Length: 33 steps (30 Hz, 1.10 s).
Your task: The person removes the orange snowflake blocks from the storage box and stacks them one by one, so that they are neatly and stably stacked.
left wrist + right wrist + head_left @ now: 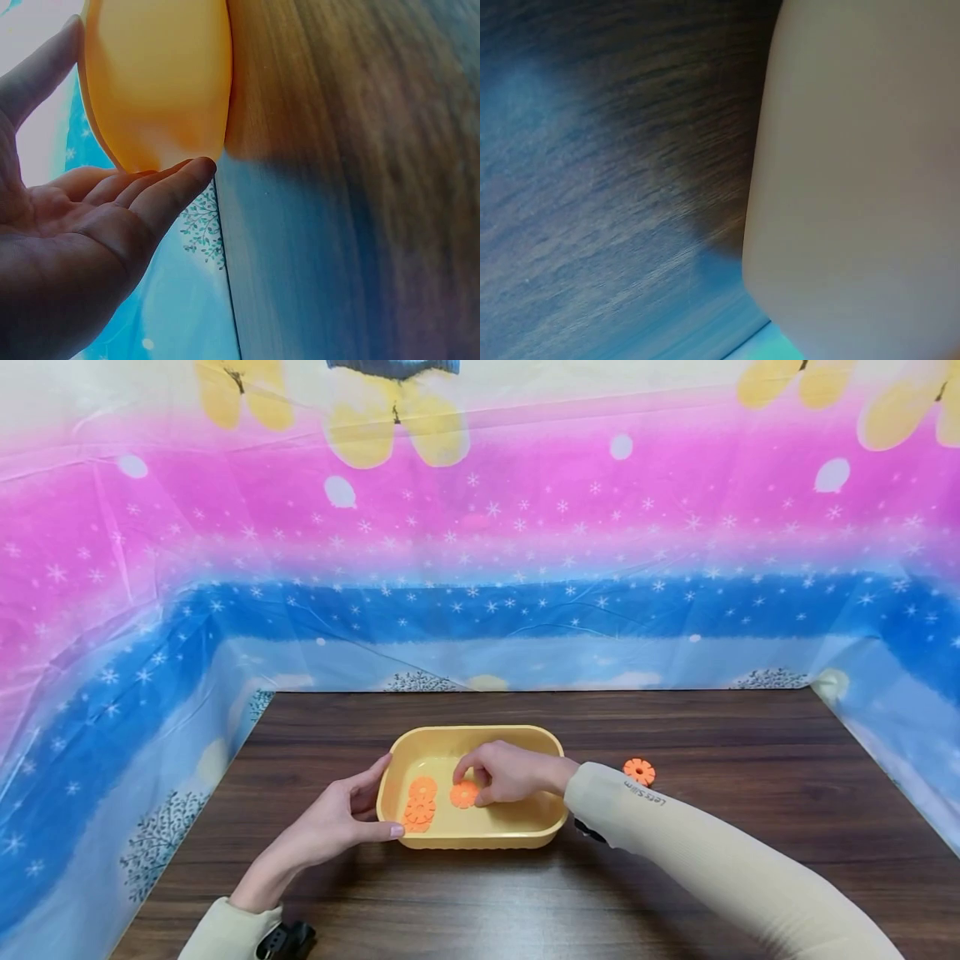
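Observation:
A yellow plastic basin (480,843) stands on the dark wooden table. My left hand (341,814) holds its left end, thumb on the near rim corner and fingers along the outer wall; the left wrist view shows them against the basin (157,75). Inside the basin, my right hand (513,772) pinches an orange notched interlocking disc (463,794) between thumb and index finger, close to the basin floor. Several similar orange discs (422,811) lie overlapping at the basin's left side. The right wrist view shows no fingers, only a close, blurred pale surface (855,180) and the table.
One more orange disc (639,770) lies on the table (705,735) right of the basin, just beyond the right forearm sleeve (675,835). A printed pink and blue cloth (480,610) hangs behind the table and along both sides.

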Each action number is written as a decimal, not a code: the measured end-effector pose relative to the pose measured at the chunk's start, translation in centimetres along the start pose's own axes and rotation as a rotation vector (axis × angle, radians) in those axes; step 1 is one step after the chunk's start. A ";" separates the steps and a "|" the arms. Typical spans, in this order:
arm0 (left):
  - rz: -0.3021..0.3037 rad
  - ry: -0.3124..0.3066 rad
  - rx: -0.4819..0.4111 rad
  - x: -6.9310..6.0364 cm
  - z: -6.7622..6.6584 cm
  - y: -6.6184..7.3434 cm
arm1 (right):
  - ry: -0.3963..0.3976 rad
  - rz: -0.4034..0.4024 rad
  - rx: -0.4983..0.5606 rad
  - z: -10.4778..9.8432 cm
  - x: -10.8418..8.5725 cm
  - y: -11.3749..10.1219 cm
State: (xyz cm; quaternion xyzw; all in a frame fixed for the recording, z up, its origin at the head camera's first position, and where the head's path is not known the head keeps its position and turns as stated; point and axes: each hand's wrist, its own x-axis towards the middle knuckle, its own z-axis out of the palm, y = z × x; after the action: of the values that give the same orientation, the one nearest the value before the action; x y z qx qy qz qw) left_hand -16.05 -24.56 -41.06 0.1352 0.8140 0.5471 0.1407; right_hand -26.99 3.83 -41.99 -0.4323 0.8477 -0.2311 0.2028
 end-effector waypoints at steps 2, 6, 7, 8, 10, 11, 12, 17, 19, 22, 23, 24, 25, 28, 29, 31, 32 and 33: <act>0.001 -0.003 -0.004 0.0 0.0 0.0 | 0.016 -0.006 -0.006 0.0 -0.1 -0.1; 0.003 -0.004 -0.008 0.0 0.0 0.0 | 0.045 0.001 0.002 0.1 -0.1 -0.1; 0.003 -0.003 -0.008 0.0 0.0 0.0 | 0.050 0.004 0.011 0.1 -0.2 -0.1; 0.002 -0.002 -0.007 0.0 0.0 0.1 | 0.054 0.009 0.022 0.1 -0.2 -0.1; 0.002 0.001 -0.002 0.0 0.0 0.1 | 0.056 0.017 0.045 0.1 -0.2 -0.1; 0.002 0.001 0.000 0.0 0.0 0.2 | 0.055 0.021 0.053 0.1 -0.2 0.0; 0.002 0.001 0.002 0.0 0.0 0.2 | 0.054 0.024 0.061 0.1 -0.2 0.0; 0.003 -0.001 0.006 0.0 0.0 0.2 | 0.040 0.038 0.067 0.1 -0.4 -0.2; 0.002 -0.001 0.003 -0.1 0.1 0.1 | 0.032 0.040 0.058 0.2 -0.4 -0.2; 0.002 -0.001 -0.002 -0.1 0.1 0.1 | 0.021 0.042 0.050 0.1 -0.5 -0.3; 0.002 -0.002 -0.003 -0.1 0.1 0.1 | 0.019 0.043 0.046 0.1 -0.5 -0.3; 0.003 -0.002 -0.003 -0.1 0.1 0.1 | 0.017 0.043 0.043 0.1 -0.5 -0.3; 0.004 -0.002 -0.003 -0.1 0.1 0.1 | 0.016 0.043 0.044 0.0 -0.6 -0.4; 0.006 -0.001 -0.004 0.0 0.1 0.1 | 0.017 0.037 0.040 -0.1 -0.7 -0.5; 0.007 -0.002 -0.008 0.0 0.1 0.1 | 0.017 0.036 0.041 -0.1 -0.8 -0.5; 0.008 0.000 -0.009 0.0 0.1 0.1 | 0.018 0.032 0.043 -0.2 -0.8 -0.5; 0.008 0.000 -0.011 0.0 0.1 0.1 | 0.018 0.032 0.044 -0.2 -0.9 -0.5; 0.007 0.001 -0.010 0.0 0.1 0.1 | 0.018 0.031 0.049 -0.2 -0.9 -0.6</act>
State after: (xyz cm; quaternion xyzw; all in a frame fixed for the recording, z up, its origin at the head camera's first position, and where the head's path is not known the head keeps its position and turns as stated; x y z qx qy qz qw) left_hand -15.99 -24.46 -41.01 0.1369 0.8110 0.5516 0.1389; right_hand -26.23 4.34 -41.38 -0.4119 0.8503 -0.2523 0.2091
